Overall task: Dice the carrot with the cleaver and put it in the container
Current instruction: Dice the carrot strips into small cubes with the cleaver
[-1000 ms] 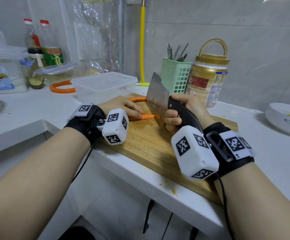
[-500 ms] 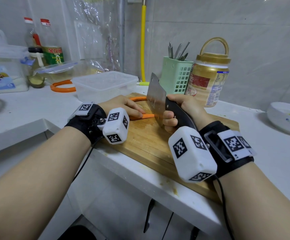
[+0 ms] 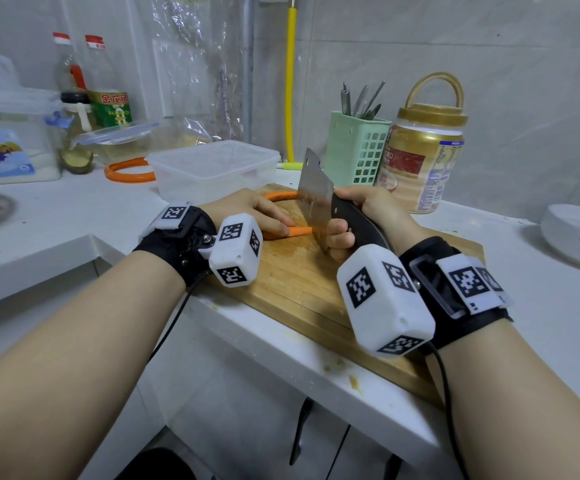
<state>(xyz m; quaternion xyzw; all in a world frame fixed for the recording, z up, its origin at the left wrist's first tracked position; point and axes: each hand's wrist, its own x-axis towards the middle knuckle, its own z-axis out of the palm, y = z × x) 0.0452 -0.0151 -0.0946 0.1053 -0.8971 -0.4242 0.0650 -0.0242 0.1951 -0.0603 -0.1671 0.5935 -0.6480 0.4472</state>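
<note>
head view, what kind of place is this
Most likely a home kitchen counter. A wooden cutting board lies on the white counter, a green utensil holder with cutlery stands by the tiled wall, and oil bottles stand at the back left.

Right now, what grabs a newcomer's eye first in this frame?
The steel cleaver, gripped by the right hand, stands blade-down at mid-frame on the wooden cutting board. Its edge meets an orange carrot strip that the left hand pins to the board. Behind them sits a clear plastic container, with no carrot visible in it.
</note>
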